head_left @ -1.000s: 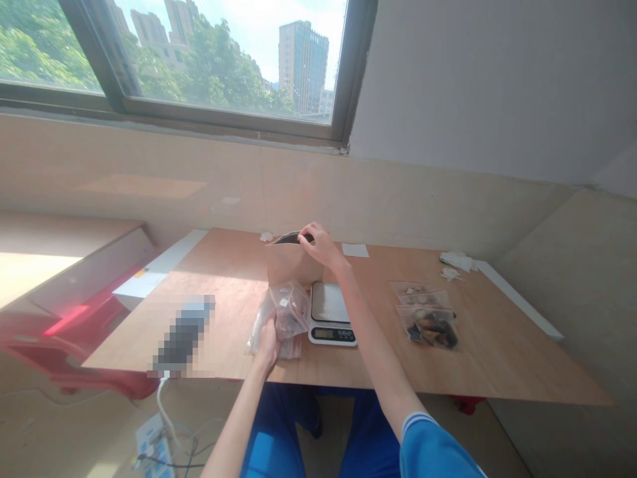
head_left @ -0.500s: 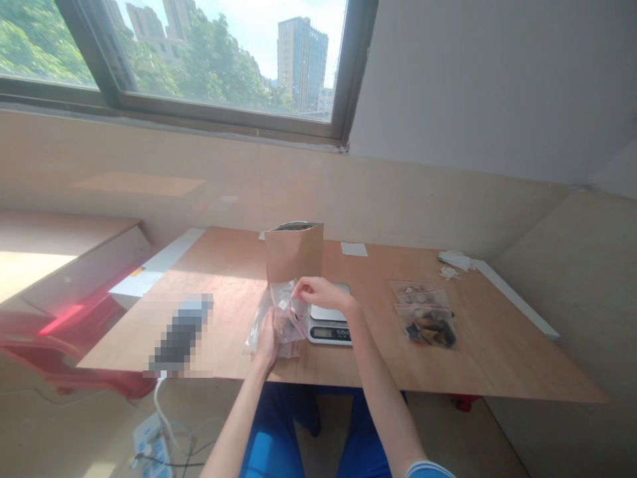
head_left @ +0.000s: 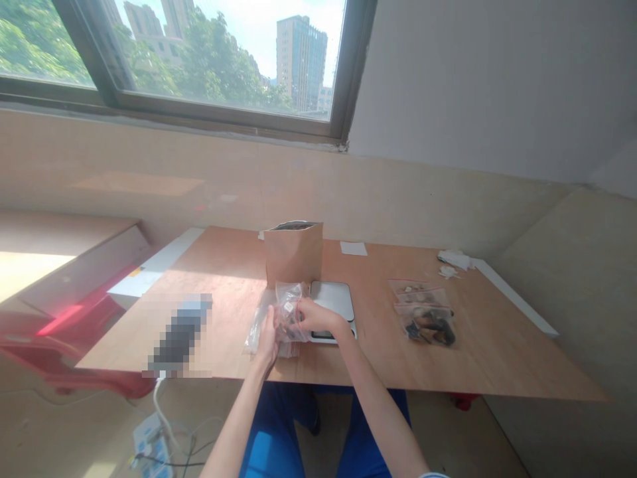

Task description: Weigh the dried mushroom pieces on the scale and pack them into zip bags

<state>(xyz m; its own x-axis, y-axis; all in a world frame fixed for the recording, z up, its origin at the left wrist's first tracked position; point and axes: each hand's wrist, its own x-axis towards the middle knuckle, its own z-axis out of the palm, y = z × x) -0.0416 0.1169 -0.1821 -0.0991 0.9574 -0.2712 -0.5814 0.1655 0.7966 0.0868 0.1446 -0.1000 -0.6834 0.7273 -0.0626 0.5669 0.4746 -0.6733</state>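
A clear zip bag [head_left: 288,294] with dark pieces and a small white packet inside is held up between my hands. My left hand [head_left: 267,337] grips its left side. At the bag's right edge, my right hand [head_left: 314,315] is closed on the red zip strip. Under and beside it lie more flat clear zip bags [head_left: 255,330], partly hidden by my left hand. Right behind stands an upright brown paper pouch [head_left: 293,255], its top open. A white kitchen scale [head_left: 333,299] is to the right, its display partly covered by my right hand.
Two filled zip bags [head_left: 428,325] lie on the right of the wooden table [head_left: 497,352]. A blurred dark device [head_left: 179,335] with a white cable is on the left. White paper [head_left: 353,249] and scraps [head_left: 455,260] lie along the far edge.
My right hand has moved down along the zip bag's right edge, from its top corner to about mid-height. The scale's platform shows more now, its display less. My left hand stays in place.
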